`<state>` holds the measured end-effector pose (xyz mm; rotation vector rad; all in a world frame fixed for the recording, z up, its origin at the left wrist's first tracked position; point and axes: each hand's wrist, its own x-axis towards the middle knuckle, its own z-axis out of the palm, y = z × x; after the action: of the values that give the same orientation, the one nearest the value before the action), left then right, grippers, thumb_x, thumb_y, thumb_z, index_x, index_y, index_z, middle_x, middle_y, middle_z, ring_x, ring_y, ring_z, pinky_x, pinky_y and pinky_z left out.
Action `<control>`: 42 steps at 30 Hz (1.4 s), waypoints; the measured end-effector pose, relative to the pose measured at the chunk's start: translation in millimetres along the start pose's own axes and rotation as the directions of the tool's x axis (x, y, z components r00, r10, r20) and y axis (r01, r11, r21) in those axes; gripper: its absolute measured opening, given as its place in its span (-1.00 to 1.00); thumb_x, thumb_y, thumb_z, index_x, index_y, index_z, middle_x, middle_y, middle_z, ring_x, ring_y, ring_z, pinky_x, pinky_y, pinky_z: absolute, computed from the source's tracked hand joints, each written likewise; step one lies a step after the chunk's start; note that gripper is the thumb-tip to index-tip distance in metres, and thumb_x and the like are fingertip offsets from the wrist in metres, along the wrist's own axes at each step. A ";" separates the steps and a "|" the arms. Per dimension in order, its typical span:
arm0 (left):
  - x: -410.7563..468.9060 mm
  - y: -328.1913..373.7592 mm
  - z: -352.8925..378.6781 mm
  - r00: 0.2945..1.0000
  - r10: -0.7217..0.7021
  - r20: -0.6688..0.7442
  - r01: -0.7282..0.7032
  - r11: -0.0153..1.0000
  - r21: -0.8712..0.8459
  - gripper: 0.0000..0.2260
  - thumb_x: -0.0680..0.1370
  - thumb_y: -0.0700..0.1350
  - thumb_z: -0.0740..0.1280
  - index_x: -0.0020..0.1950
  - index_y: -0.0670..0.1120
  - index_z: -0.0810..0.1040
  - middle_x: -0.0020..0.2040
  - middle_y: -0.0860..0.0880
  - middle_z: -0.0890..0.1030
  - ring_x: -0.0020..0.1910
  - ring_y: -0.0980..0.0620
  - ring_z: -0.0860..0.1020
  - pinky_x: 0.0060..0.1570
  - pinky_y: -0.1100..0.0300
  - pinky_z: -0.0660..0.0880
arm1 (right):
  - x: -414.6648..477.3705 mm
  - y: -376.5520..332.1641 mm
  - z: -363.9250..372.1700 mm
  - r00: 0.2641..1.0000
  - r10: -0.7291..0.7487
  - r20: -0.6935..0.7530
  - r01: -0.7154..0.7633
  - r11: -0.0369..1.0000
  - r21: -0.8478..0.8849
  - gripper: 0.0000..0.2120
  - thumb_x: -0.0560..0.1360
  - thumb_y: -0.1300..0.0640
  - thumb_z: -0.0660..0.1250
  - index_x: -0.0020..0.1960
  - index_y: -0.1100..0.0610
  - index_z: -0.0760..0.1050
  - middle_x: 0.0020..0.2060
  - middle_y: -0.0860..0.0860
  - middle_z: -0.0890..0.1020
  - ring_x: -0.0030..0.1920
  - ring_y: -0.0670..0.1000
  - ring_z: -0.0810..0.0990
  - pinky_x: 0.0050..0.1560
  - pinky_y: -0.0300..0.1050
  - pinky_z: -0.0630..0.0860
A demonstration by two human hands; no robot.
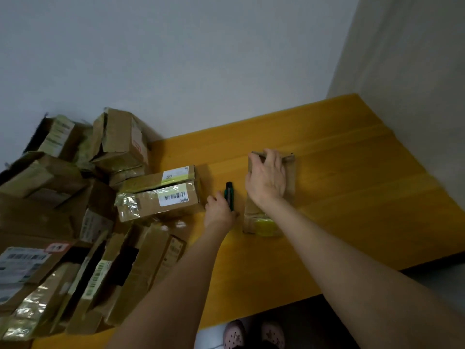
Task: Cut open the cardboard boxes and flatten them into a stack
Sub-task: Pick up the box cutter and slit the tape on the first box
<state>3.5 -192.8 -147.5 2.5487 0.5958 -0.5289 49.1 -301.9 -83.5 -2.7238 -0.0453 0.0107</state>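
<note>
Single head-worn wide-angle view, looking steeply down, close over yellow table (pixel 352 172), wall beyond

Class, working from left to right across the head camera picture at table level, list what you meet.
Pile of cardboard boxes → box with the barcode label → left hand gripping the knife → flattened box pressed under the right hand → bare stretch of the yellow table.

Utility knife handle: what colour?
The utility knife is green and black, gripped by the left hand; head view shows it.
</note>
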 end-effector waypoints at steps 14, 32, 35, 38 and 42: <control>8.9 -27.6 12.4 0.984 -0.108 0.139 0.076 0.972 0.222 -0.67 0.53 -0.16 0.39 0.27 -0.16 0.45 0.18 -0.12 0.53 0.16 -0.08 0.54 -0.04 0.12 0.51 | -4.1 -3.0 1.7 0.999 -0.042 0.002 0.042 0.997 -0.063 -0.56 0.56 0.11 0.26 0.43 0.02 0.32 0.45 0.11 0.22 0.51 0.15 0.05 0.43 0.05 0.17; -54.6 -3.4 -110.8 0.994 0.108 -0.019 -0.099 0.806 -0.584 -0.80 0.57 -0.10 0.36 -0.20 -0.18 0.55 -0.40 -0.06 0.53 -0.58 0.12 0.50 -0.49 0.30 0.52 | -48.0 -36.0 -42.7 0.932 0.022 0.363 -0.242 0.782 0.574 -0.42 0.57 0.01 0.29 0.50 0.12 0.18 0.37 0.06 0.38 0.31 0.09 0.43 0.25 0.00 0.45; -68.9 8.7 -121.5 0.978 0.205 -0.023 -0.175 0.769 -0.615 -0.86 0.59 -0.17 0.34 0.00 -0.25 0.60 -0.35 -0.07 0.57 -0.53 0.16 0.53 -0.49 0.31 0.50 | -59.0 -40.6 -48.8 0.792 -0.111 0.600 -0.516 0.402 0.756 -0.56 0.59 0.18 0.28 0.43 0.18 0.30 0.14 0.08 0.57 0.10 0.08 0.60 0.06 -0.04 0.59; -72.3 15.8 -128.5 0.968 0.236 -0.089 -0.243 0.779 -0.578 -0.85 0.58 -0.15 0.35 0.09 -0.18 0.61 -0.11 -0.08 0.62 -0.20 0.05 0.59 -0.23 0.20 0.56 | -63.3 -39.2 -57.2 0.798 -0.149 0.584 -0.550 0.219 0.806 -0.60 0.57 0.35 0.23 0.40 0.21 0.32 0.09 0.16 0.58 0.05 0.12 0.64 -0.12 -0.13 0.62; -73.6 21.3 -138.6 0.971 0.233 -0.061 -0.207 0.675 -0.708 -0.72 0.62 -0.09 0.28 0.28 -0.18 0.54 0.09 -0.07 0.60 0.12 -0.01 0.55 0.15 0.02 0.51 | -65.8 -32.0 -70.0 0.766 -0.231 0.600 -0.577 0.166 0.800 -0.59 0.58 0.33 0.22 0.41 0.21 0.30 0.05 0.23 0.62 -0.01 0.09 0.68 -0.08 -0.10 0.63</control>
<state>-11.7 -161.1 7.0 1.8149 0.3646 -0.1867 -16.7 -303.2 -6.5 -1.1948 0.1020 0.7638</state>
